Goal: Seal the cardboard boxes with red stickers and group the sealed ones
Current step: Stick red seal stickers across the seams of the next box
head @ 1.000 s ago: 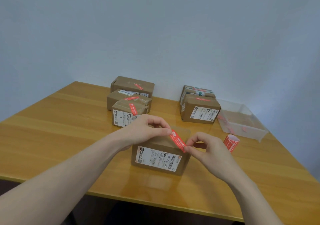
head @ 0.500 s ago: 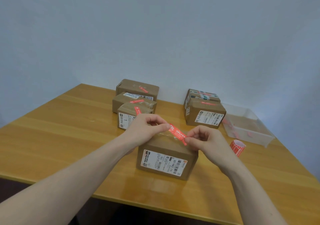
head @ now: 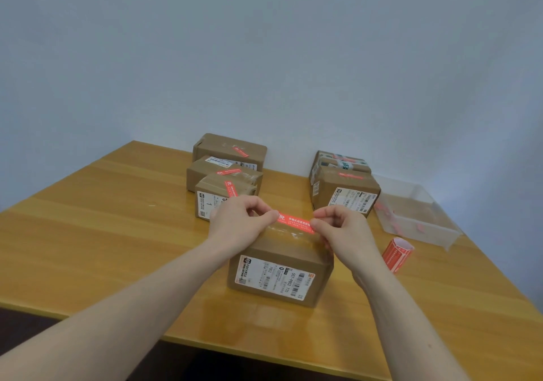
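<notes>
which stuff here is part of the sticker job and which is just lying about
In use: left hand and right hand pinching a red sticker over the near box; sticker roll; stickered boxes.
Lying about: clear plastic tray.

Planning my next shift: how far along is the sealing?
Done: five stickered boxes, three in the left group, two at right. In hand: left hand and right hand pinch a red sticker over the near box. Left: press, then group it.
</notes>
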